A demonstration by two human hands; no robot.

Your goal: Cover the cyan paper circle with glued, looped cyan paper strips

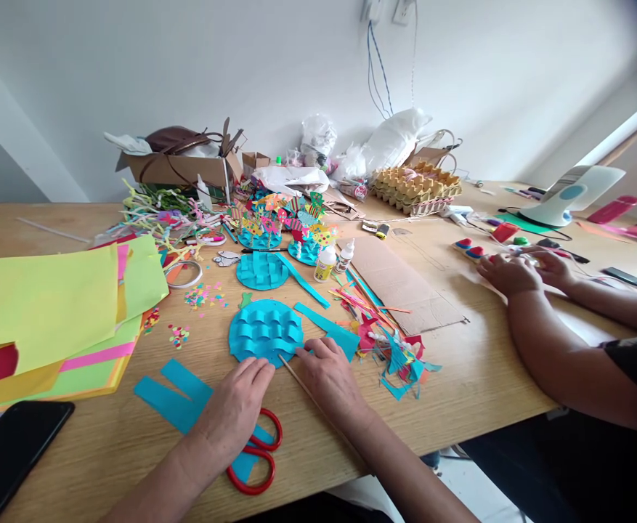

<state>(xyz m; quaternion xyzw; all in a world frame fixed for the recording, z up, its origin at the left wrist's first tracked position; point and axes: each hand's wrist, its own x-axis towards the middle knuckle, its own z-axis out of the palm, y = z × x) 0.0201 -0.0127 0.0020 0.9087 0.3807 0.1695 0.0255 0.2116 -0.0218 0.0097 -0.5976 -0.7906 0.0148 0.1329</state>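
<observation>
In front of me lies a round blue paper disc [265, 327] with raised, woven-looking paper loops. The fingers of my left hand [237, 407] are together and bent at the disc's lower edge. My right hand [330, 374] is curled at its lower right edge. A thin wooden stick [318, 407] runs from the disc beneath my right hand and wrist; the thumb's grip is partly hidden. Red-handled scissors [253, 472] lie under and beside my left hand, on a cut blue paper piece [173, 398]. Another blue paper piece [343, 340] sits just beyond my right fingers.
Behind are a second blue disc [262, 271], glue bottles [325, 264] and colourful paper fish [296, 218]. Paper scraps [397, 356] and cardboard [405, 283] lie right, coloured sheets [51, 298] and a phone [21, 454] left. Another person's hands [514, 272] work at the far right.
</observation>
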